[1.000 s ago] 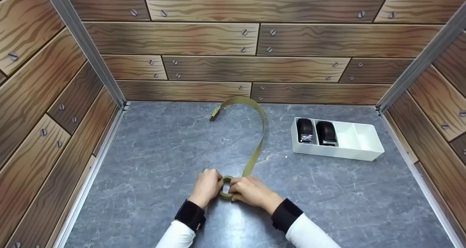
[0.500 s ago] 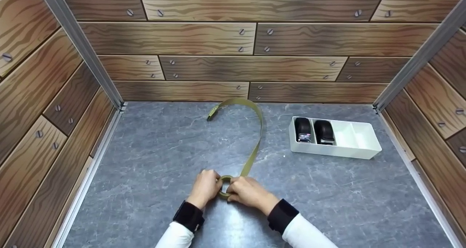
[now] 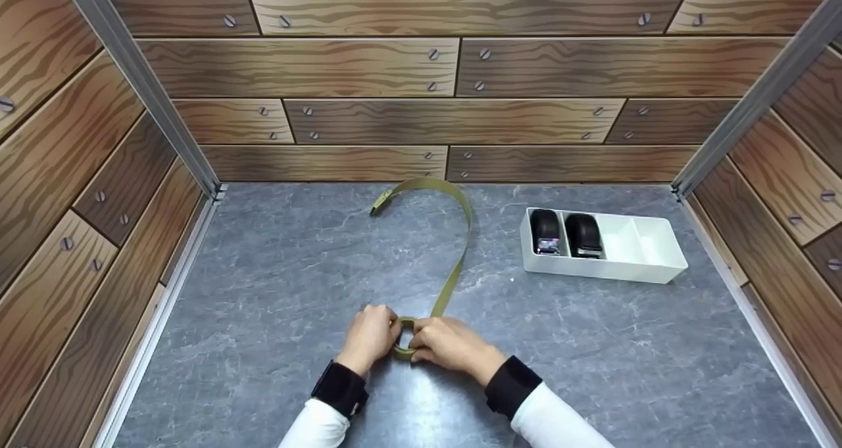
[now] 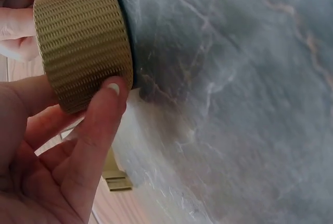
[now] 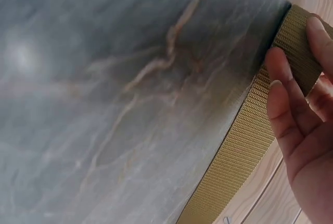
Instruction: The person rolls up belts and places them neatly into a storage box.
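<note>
An olive woven belt [image 3: 462, 237] lies on the grey marbled tabletop [image 3: 276, 290], its near end wound into a small coil [image 3: 406, 336] and its buckle end [image 3: 380, 202] curving off to the back wall. My left hand [image 3: 372, 338] holds the coil from the left, fingers curled round the roll [image 4: 83, 41]. From the right, my right hand [image 3: 450, 348] pinches it, fingers [image 5: 283, 94] lying on the webbing [image 5: 244, 146]. The coil's centre hole shows between the two hands.
A white divided tray [image 3: 651, 247] stands at the back right with two rolled black belts [image 3: 564, 233] in its left compartments. Wood-patterned walls [image 3: 447, 73] with metal corner posts [image 3: 141, 86] close in the table on three sides.
The coil looks a little tighter and smaller between the hands, and the loose belt has drawn slightly toward them. The view has shifted a bit.
</note>
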A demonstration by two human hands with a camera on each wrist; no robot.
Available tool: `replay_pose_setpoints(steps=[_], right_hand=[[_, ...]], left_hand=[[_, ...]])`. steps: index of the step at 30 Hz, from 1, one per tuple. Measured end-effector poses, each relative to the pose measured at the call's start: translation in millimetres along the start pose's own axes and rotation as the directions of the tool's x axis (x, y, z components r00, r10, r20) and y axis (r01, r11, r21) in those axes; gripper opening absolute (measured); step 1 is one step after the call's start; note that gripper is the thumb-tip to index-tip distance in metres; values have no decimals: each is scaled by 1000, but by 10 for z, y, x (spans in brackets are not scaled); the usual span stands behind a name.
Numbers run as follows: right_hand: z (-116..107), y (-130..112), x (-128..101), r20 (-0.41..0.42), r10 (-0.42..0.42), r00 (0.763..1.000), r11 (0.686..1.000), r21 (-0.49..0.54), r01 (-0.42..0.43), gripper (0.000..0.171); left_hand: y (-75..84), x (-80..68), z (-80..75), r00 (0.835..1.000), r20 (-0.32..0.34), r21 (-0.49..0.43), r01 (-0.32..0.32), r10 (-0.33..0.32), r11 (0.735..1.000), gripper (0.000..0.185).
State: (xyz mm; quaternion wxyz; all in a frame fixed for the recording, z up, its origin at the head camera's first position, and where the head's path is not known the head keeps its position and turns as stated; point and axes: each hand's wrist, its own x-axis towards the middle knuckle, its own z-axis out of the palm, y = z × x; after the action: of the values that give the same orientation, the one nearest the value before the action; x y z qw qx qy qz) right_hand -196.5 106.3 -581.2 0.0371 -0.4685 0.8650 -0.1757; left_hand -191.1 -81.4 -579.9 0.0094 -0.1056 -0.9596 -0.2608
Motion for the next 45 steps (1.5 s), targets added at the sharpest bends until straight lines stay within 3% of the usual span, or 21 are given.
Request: replay_pose_setpoints(steps=[4, 15, 20, 24, 29, 33, 39, 42, 45], right_hand=[[12, -16, 17, -10, 8, 1000, 1000, -8, -8, 10], [-74, -3, 37, 61, 13, 998, 999, -48, -10, 12], [-18, -33, 47, 45, -1, 999, 1000, -15, 2, 9], [19, -63, 48, 15, -17, 1000, 999, -36, 17, 10], [23, -47, 30, -8, -36, 999, 999, -40, 36, 11], [-6, 12, -1, -10, -52, 999, 998, -38, 51, 10], [16, 45, -29, -21, -55, 998, 998, -29, 54, 12], [56, 29, -22, -45, -66, 997, 997, -40, 64, 14], [71, 22, -15, -57, -55, 997, 998, -31, 53, 14]], left_hand=[[-4, -5, -18, 1000, -2, -31, 8, -8, 999, 13], [15, 13, -31, 1000, 24, 47, -17, 16, 999, 30], [-10, 3, -12, 999, 16, 35, -30, 30, 999, 18], [-21, -21, -11, 1000, -20, 10, -5, 5, 1000, 7], [-19, -33, -29, 1000, 5, -8, 10, -10, 1000, 19], [-30, -12, -44, 998, 59, -2, -25, 25, 1000, 30], [-83, 10, -21, 993, 62, 9, -100, 100, 995, 20], [-106, 2, -3, 996, 43, -45, -74, 76, 996, 7], [-117, -6, -2, 999, 40, -124, -15, 20, 992, 14]])
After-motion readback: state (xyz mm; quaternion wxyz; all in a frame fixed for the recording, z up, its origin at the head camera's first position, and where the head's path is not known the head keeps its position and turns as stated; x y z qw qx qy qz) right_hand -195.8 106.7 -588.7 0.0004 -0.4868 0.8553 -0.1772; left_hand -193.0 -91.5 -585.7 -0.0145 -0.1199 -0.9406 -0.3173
